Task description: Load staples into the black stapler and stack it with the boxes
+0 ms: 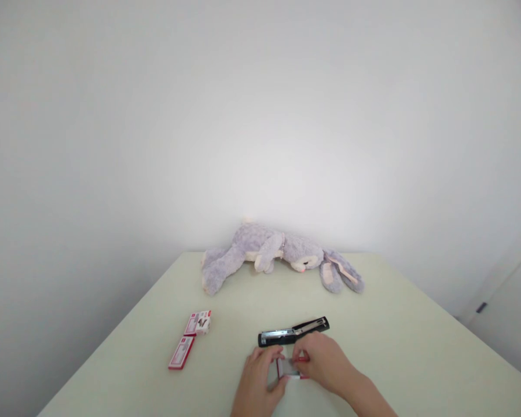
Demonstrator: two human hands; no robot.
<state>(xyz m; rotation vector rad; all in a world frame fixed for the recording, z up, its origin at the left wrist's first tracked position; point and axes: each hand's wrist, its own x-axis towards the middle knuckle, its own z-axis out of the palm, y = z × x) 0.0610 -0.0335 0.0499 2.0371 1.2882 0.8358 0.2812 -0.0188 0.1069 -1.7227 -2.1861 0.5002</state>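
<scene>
My left hand [259,379] is closed around the left side of a small open red-and-white staple box [279,368], thumb and fingers at its edges. Greyish contents, too blurred to make out, show inside the box. At its right side my right hand [319,360] has its fingers pinched together over the opening, beside a bit of red. What the fingertips hold is hidden. Just beyond both hands lies a black stapler [282,336], opened out flat with its metal parts facing up.
To the left lie a white-and-red box with a stapler picture [203,322] and a flat red-and-white box [182,353], touching or nearly so. A lilac plush rabbit [260,240] lies along the back of the pale table [125,370], against the white wall.
</scene>
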